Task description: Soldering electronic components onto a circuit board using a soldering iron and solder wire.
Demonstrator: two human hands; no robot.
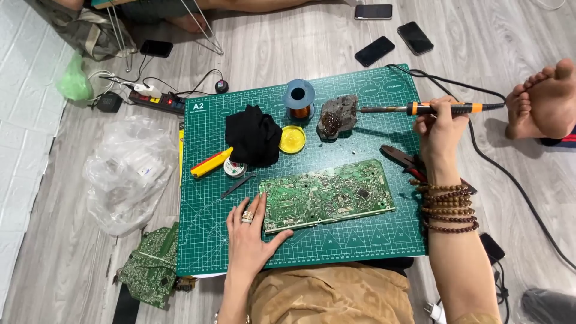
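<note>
On a green cutting mat (336,246), the left hand (249,231) lies flat and open against one green circuit board (327,195) lying lengthwise across it, while the right hand (441,126) grips one orange-and-black soldering iron (420,108), pointing left, tip at a dark cleaning lump (337,117), three dark phones (375,51) on the floor beyond.

1 head view, looking steeply down (near overhead), close above green cutting mat (336,252)

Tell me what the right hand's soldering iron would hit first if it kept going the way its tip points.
The right hand aims the iron left; its tip already meets the dark sponge lump. Beyond lies the wire spool.
</note>
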